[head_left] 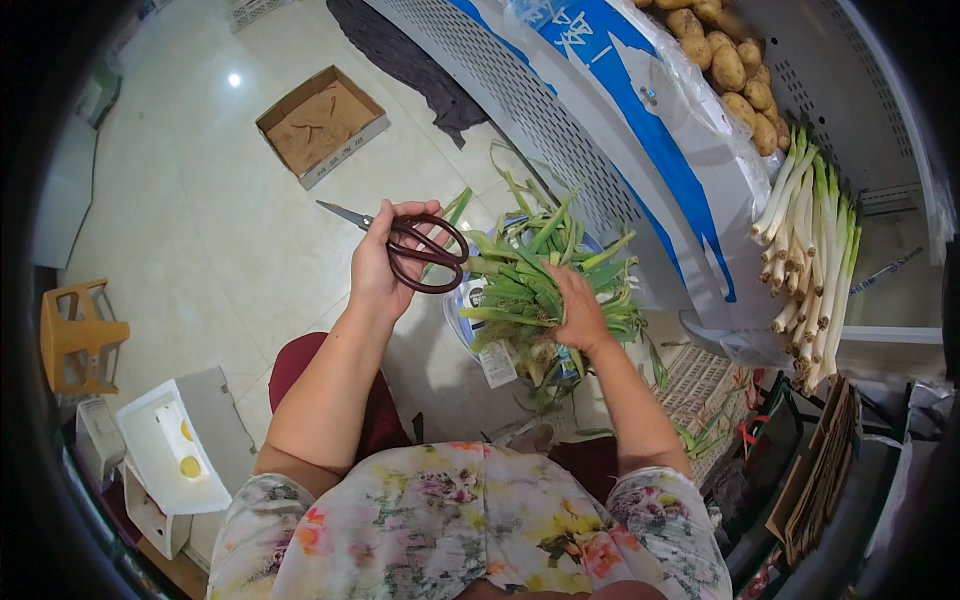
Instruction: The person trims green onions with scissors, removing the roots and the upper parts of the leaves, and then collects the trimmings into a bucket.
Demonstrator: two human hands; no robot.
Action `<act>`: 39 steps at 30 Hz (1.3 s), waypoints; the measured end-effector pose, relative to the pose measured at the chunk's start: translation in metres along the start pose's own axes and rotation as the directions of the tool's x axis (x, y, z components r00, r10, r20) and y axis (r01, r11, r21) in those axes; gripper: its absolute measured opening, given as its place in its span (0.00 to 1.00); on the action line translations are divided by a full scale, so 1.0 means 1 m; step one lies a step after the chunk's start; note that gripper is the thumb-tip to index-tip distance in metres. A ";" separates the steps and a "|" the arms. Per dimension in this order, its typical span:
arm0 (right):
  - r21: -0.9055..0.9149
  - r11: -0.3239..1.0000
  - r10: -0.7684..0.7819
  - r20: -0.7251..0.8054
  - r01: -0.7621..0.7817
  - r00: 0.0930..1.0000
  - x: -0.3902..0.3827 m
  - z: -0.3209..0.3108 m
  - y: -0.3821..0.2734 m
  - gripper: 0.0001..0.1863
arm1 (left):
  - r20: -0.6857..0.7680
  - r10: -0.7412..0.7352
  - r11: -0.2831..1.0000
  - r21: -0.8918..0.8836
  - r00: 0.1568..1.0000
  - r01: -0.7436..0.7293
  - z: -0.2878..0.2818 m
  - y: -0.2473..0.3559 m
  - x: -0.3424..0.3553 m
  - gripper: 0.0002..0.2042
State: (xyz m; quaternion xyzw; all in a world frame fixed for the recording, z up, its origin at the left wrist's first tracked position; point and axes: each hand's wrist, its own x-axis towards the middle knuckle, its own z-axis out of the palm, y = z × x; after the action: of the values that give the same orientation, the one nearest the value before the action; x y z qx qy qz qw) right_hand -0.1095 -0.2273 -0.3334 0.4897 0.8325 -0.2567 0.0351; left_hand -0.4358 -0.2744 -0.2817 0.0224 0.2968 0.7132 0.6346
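Observation:
In my left hand (pixel 375 268) is a pair of scissors (pixel 344 213) with dark brown loop handles. Its blades point to the far left, and the hand's fingers wrap round it by the handles. My right hand (pixel 580 308) presses on a heap of green scallion leaves (pixel 530 285), with its fingers stretched over the leaves. The heap fills and overhangs a round bluish-white bin (pixel 459 322) between my knees. A white paper label (pixel 497 364) shows at the near side of the heap. Right of it, a bundle of scallions (pixel 812 235) with white root ends lies on the rack.
Potatoes (pixel 728 65) and a blue-and-white plastic bag (pixel 640 130) lie on the grey perforated rack (pixel 520 90). A shallow cardboard box (pixel 322 125) sits on the floor. At left are an orange stool (pixel 82 335) and a white box (pixel 180 450). Flattened cardboard (pixel 815 485) stands near right.

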 end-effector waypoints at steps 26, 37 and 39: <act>0.022 0.993 0.118 -0.369 -0.119 0.922 0.019 0.079 0.007 0.50 | -0.020 -0.031 0.999 0.034 0.999 0.032 0.004 0.005 -0.012 0.21; 0.853 0.326 0.782 -0.003 -0.406 0.623 -0.005 0.085 0.013 0.27 | 0.065 -0.089 0.995 0.045 0.994 0.086 -0.001 -0.006 -0.029 0.21; 0.954 0.209 0.834 -0.059 -0.215 0.548 0.006 0.145 0.061 0.28 | 0.058 -0.087 0.995 0.060 0.995 0.083 0.007 -0.007 -0.029 0.22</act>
State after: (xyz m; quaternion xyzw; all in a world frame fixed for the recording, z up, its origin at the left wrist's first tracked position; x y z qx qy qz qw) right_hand -0.0897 -0.2663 -0.4850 0.7514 0.2960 -0.4481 -0.3834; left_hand -0.4217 -0.2979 -0.2693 0.0495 0.2984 0.6757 0.6722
